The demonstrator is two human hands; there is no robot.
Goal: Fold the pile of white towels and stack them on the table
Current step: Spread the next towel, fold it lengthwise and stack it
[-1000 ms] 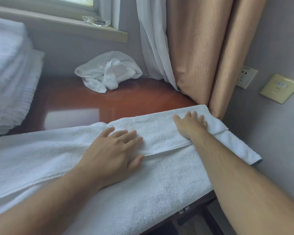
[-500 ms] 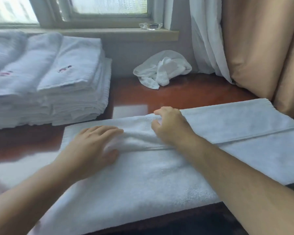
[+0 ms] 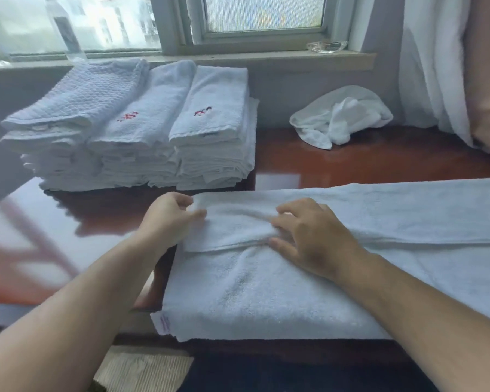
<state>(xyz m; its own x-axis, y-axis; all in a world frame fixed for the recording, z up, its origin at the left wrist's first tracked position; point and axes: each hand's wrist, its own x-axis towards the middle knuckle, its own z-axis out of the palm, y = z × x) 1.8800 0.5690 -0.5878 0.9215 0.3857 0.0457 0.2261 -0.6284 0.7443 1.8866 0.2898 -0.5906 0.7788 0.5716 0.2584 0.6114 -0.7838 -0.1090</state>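
A long white towel (image 3: 266, 292), folded lengthwise, lies across the front of the red-brown table (image 3: 365, 165). My left hand (image 3: 170, 219) pinches the left end of its upper folded layer between thumb and curled fingers. My right hand (image 3: 311, 236) rests on the same layer just to the right, fingers bent and bunching the cloth at the fold edge. A stack of folded white towels (image 3: 142, 131) stands at the back left under the window. One crumpled white towel (image 3: 340, 117) lies at the back right.
A window sill (image 3: 238, 59) runs behind the table with a glass ashtray (image 3: 326, 46) on it. White and tan curtains (image 3: 450, 66) hang at the right. A woven seat (image 3: 145, 369) shows below the table's front edge.
Both hands slid left along the towel, from its right end to its left end. My left hand went from lying flat to pinching the upper layer's end. The view swung left.
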